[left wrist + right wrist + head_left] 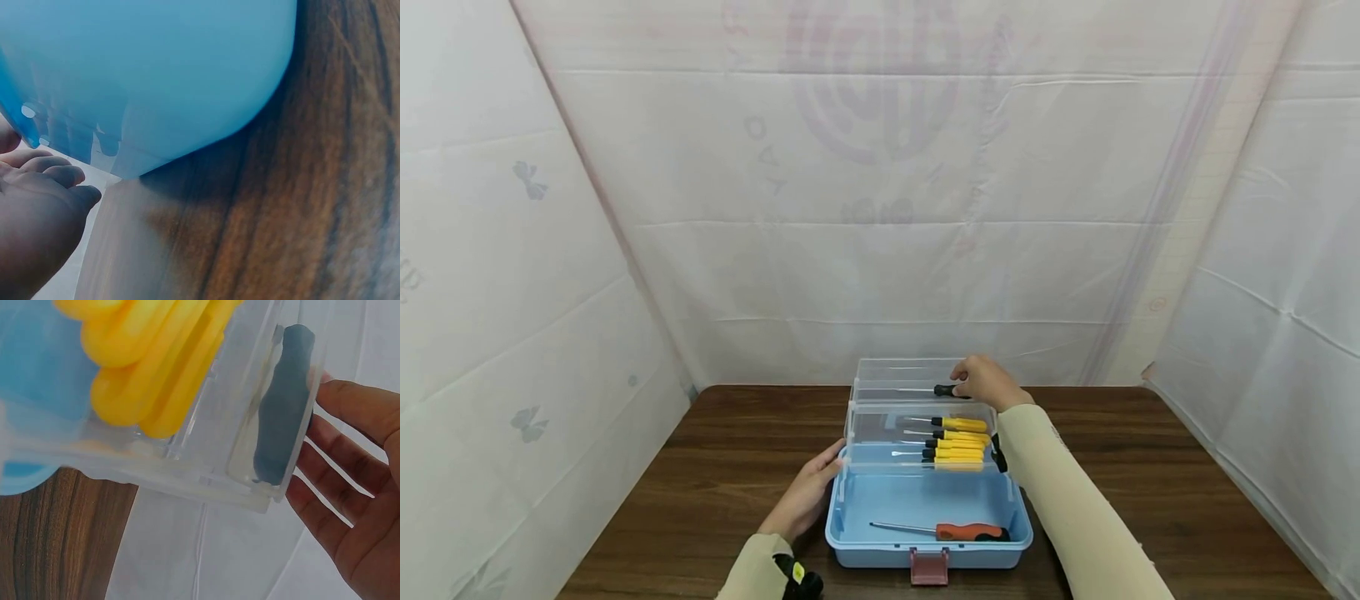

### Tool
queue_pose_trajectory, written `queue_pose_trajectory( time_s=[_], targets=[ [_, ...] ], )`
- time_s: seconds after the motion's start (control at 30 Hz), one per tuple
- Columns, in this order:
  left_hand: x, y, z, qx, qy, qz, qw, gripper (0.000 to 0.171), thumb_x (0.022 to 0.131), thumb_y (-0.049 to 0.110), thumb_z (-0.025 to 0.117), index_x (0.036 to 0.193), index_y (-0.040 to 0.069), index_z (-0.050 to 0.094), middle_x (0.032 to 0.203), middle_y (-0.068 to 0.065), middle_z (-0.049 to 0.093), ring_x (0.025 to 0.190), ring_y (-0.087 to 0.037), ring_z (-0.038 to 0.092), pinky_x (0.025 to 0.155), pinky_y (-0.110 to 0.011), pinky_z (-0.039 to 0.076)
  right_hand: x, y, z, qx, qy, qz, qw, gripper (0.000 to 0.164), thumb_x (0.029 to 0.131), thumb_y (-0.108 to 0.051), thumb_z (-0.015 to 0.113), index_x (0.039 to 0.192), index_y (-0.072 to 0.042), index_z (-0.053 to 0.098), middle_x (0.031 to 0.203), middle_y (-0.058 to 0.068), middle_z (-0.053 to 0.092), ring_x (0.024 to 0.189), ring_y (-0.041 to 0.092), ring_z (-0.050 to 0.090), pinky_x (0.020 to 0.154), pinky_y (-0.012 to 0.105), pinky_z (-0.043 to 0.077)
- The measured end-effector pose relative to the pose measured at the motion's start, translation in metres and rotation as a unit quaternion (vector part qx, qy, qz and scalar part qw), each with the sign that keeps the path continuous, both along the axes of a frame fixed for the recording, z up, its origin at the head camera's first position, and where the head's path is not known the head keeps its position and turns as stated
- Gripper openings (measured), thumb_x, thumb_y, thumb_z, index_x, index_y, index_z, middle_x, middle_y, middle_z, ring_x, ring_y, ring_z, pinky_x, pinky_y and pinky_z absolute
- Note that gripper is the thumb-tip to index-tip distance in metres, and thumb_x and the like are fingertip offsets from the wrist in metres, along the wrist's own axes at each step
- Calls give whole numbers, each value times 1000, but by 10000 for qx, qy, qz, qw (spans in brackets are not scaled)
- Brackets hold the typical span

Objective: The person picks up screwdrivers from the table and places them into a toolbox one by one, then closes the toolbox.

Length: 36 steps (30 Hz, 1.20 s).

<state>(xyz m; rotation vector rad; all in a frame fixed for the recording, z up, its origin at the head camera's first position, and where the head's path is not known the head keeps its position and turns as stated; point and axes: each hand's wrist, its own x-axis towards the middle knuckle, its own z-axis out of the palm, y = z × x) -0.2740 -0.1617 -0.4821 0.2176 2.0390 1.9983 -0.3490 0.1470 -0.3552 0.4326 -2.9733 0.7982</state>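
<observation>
A blue toolbox [925, 556] stands with its clear tiered trays [865, 392] raised. My right hand [988, 382] is at the topmost tray, beside a screwdriver with a black handle [284, 406] lying in it. In the right wrist view the fingers [337, 450] lie along the tray's outer wall, loosely bent. Yellow-handled screwdrivers [958, 442], several of them, lie in the lower tray. An orange-handled screwdriver [972, 532] rests in the box's base. My left hand [808, 492] rests its fingers against the box's left side, near the hinge end.
The box stands on a dark wooden table [737, 450]. White sheeting [775, 275] hangs behind the table's far edge and along both sides. A reddish latch [928, 567] hangs down at the box's front.
</observation>
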Motion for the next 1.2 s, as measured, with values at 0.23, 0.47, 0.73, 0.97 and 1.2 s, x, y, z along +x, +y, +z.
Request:
queue_pose_trajectory(
  time_s=[0.23, 0.47, 0.73, 0.97, 1.2],
  targets=[
    [-1, 0, -2, 28, 11, -26, 10000, 58, 104, 22, 39, 153, 1, 16, 159, -24, 9, 146, -42, 7, 116, -59, 12, 2, 4, 3, -55, 57, 73, 9999, 25, 92, -11, 64, 114, -2, 68, 112, 15, 67, 98, 27, 63, 83, 43, 56],
    [-2, 3, 0, 60, -3, 12, 10000, 55, 104, 19, 37, 153, 1, 18, 159, -25, 11, 146, -42, 8, 116, -58, 13, 6, 16, 6, -160, 239, -57, 9996, 29, 94, -14, 61, 119, 0, 65, 115, 18, 65, 100, 30, 63, 84, 45, 55],
    [-3, 5, 1, 28, 42, -29, 10000, 56, 104, 18, 38, 152, 0, 17, 159, -25, 10, 146, -42, 8, 116, -58, 12, 15, 35, 9, -336, 85, -378, 9987, 36, 96, -17, 59, 127, 1, 59, 117, 20, 63, 97, 30, 63, 81, 45, 55],
    [-4, 5, 1, 38, 50, -9, 10000, 56, 104, 18, 38, 152, 0, 17, 159, -25, 10, 146, -42, 8, 116, -58, 12, 24, 55, 5, -222, 136, -550, 9981, 40, 95, -21, 59, 127, 3, 58, 117, 22, 63, 99, 32, 62, 82, 47, 54],
    [-4, 3, 2, 43, 68, -17, 10000, 55, 104, 17, 38, 152, 0, 18, 159, -24, 11, 147, -41, 8, 117, -58, 12, 34, 69, -5, -355, 51, -684, 9970, 36, 95, -19, 60, 120, 6, 61, 114, 24, 63, 98, 34, 62, 82, 49, 54]
  ],
)
